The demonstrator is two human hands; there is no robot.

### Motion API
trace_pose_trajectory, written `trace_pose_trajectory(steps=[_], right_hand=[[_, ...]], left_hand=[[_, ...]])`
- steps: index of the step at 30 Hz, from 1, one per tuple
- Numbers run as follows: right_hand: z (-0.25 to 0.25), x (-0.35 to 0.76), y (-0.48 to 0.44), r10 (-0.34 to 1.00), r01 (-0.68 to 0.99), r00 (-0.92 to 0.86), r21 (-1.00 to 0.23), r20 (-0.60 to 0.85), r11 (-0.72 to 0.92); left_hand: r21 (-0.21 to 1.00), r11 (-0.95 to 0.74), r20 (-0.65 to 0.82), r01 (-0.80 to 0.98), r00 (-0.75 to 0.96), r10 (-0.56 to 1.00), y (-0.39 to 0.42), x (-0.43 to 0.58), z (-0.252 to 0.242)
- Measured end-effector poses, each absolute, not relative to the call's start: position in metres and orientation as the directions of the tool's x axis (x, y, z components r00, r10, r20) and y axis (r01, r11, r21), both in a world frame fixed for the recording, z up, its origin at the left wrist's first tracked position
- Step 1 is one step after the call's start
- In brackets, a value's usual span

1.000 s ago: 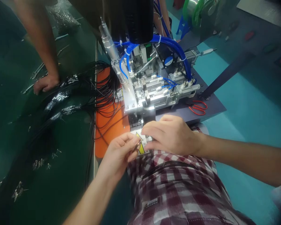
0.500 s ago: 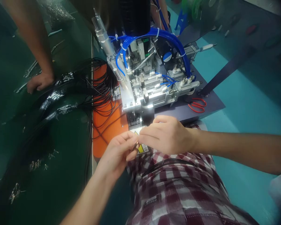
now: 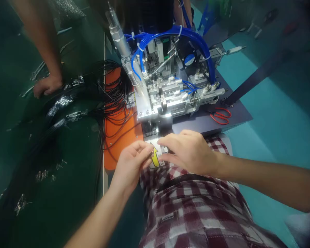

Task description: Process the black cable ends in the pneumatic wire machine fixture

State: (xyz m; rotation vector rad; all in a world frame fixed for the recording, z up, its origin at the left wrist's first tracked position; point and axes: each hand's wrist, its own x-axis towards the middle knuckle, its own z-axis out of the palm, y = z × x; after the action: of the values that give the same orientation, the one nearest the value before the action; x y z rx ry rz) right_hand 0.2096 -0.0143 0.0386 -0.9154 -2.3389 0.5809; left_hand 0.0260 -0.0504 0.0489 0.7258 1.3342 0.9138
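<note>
The right hand [image 3: 188,151] has drawn back from the left hand [image 3: 130,163]: half a second earlier their fingertips met over the white label [image 3: 162,161], and now a gap parts them, much as it did a full second ago. More of the label's yellow arrow [image 3: 155,158] shows through that gap. The co-worker's hand [image 3: 48,86] remains planted on the green table [image 3: 74,193] at far left, and the red-handled tool [image 3: 220,116] lies where it was on the dark base [image 3: 196,124] at right.

The left forearm rises from the near left, its thumb and forefinger pinched together on a small piece [image 3: 152,150], mostly hidden by the fingers and too small to identify. That piece sits above the label, at the near end of the metal machine [image 3: 170,100], just left of the other hand's tips. The right forearm reaches in from the right, palm down, with thumb and fingers spread apart in a partly opened curve and nothing visible between them.

Beyond the left hand, an orange plate [image 3: 115,137] carries loose black cables [image 3: 116,89] that run left onto the table. A checked garment [image 3: 193,213] fills the near foreground.
</note>
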Motion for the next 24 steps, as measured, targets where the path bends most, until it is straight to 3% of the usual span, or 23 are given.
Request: trace_pose_trajectory(steps=[2,4,7,9,10,12,13,15,17,19,20,22,24], right_hand=[[0.042,0.205,-0.011,0.593,0.420,-0.692,-0.439,0.412,0.794],[0.046,0.202,-0.007,0.593,0.339,-0.728,-0.572,0.344,0.747],[0.046,0.199,-0.007,0.678,0.281,-0.735,-0.899,0.023,0.335],[0.042,0.200,-0.011,0.623,0.300,-0.756,-0.952,-0.202,0.055],[0.041,0.201,-0.014,0.576,0.315,-0.770,-0.949,-0.273,-0.029],[0.037,0.204,-0.020,0.587,0.332,-0.745,-0.940,-0.316,-0.084],[0.036,0.205,-0.022,0.656,0.336,-0.706,-0.942,-0.267,-0.022],[0.036,0.207,-0.023,0.784,0.374,-0.620,-0.874,0.013,0.311],[0.037,0.206,-0.021,0.714,0.429,-0.623,-0.624,0.319,0.653],[0.041,0.204,-0.016,0.565,0.426,-0.690,-0.377,0.453,0.823],[0.043,0.202,-0.013,0.508,0.403,-0.725,-0.312,0.465,0.860],[0.048,0.201,-0.008,0.481,0.360,-0.769,-0.337,0.420,0.870],[0.052,0.200,-0.005,0.582,0.360,-0.773,-0.580,0.253,0.731]], left_hand=[[0.843,0.516,-0.512,-0.155,0.066,0.857,-0.050,0.023,0.050],[0.858,0.505,-0.498,-0.093,0.087,0.863,-0.054,0.021,0.048],[0.953,0.236,-0.234,0.189,-0.032,0.972,-0.068,0.021,0.041],[0.941,0.045,-0.029,0.335,-0.054,0.998,-0.075,0.022,0.037],[0.936,0.017,0.000,0.353,-0.048,0.999,-0.077,0.023,0.036],[0.952,0.104,-0.091,0.288,-0.059,0.994,-0.077,0.025,0.035],[0.956,0.184,-0.171,0.230,-0.077,0.982,-0.075,0.026,0.036],[0.937,0.344,-0.338,0.067,-0.091,0.937,-0.068,0.026,0.039],[0.901,0.428,-0.431,-0.067,-0.061,0.900,-0.062,0.024,0.043],[0.876,0.462,-0.468,-0.141,-0.010,0.884,-0.058,0.022,0.046],[0.863,0.479,-0.481,-0.156,0.030,0.876,-0.057,0.020,0.047],[0.854,0.502,-0.489,-0.139,0.119,0.864,-0.058,0.018,0.047],[0.917,0.398,-0.396,-0.008,0.081,0.915,-0.063,0.017,0.044]])
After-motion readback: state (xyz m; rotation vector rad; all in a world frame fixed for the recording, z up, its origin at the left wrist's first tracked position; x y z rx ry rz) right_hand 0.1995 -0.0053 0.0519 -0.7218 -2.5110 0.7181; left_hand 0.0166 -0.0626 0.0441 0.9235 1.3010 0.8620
